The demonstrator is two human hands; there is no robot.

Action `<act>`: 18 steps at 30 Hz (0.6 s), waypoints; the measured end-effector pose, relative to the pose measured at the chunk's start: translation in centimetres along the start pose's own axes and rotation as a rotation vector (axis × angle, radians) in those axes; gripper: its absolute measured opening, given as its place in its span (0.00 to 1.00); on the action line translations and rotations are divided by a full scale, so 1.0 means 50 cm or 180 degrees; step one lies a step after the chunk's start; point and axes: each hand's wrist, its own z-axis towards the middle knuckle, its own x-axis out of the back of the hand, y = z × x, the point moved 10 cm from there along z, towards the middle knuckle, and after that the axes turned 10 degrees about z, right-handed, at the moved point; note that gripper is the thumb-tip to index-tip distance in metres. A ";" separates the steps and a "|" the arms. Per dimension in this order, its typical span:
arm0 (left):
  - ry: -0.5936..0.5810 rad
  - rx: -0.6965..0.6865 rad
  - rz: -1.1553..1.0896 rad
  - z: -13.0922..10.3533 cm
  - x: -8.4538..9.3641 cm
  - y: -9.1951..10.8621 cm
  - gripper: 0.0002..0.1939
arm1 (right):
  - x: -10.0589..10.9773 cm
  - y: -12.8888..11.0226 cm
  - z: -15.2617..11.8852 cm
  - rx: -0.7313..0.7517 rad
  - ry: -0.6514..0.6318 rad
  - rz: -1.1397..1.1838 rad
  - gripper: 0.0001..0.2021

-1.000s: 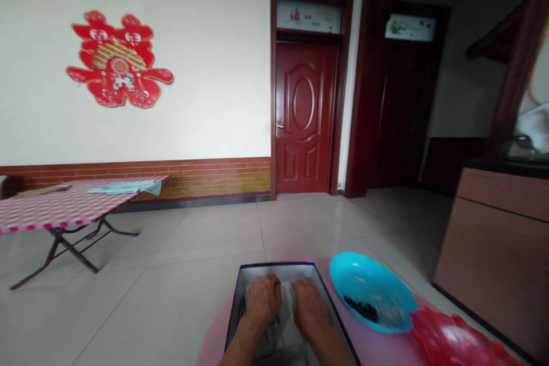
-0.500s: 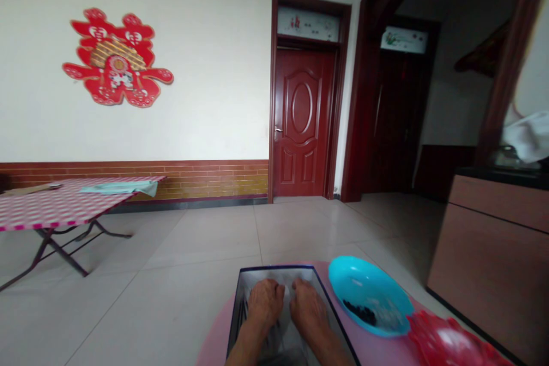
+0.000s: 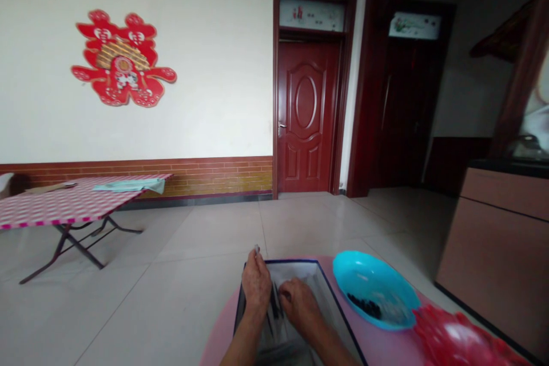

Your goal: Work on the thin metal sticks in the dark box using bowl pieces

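Fingers of the left hand (image 3: 256, 283) are pressed together and raised at the far rim of the shallow dark-edged rectangular box (image 3: 324, 286), pinching a small pale sliver (image 3: 257, 249) that sticks up at twelve o'clock; what the sliver is cannot be told. Lifted clear like that, the piece seems held apart from the rest for a closer look. The forearm runs in from six o'clock, wrist straight, knuckles turned to the right.

At three o'clock from it, the right hand (image 3: 300, 306) lies palm down inside the box, fingers curled and closed loosely over the thin dark sticks (image 3: 274, 306) on the box floor, probably keeping them gathered.

The box rests on the round pink table (image 3: 218, 343), close to the body. Further out at three o'clock sits a turquoise plastic bowl (image 3: 377, 291) with a few dark bits in it, handy for sorted pieces, and beside that a red plastic dish (image 3: 458, 340).
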 end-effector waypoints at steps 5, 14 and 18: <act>0.0265 0.0049 -0.0370 0.000 0.012 -0.009 0.20 | -0.050 0.007 -0.015 -0.0181 -0.0290 -0.0494 0.10; 0.0164 -0.0146 -0.0044 -0.008 0.008 0.010 0.19 | -0.050 0.013 -0.005 -0.0345 -0.0084 -0.0380 0.12; 0.0311 -0.0284 -0.0048 -0.015 0.010 0.015 0.19 | 0.007 0.022 0.020 -0.0549 0.0459 0.0728 0.11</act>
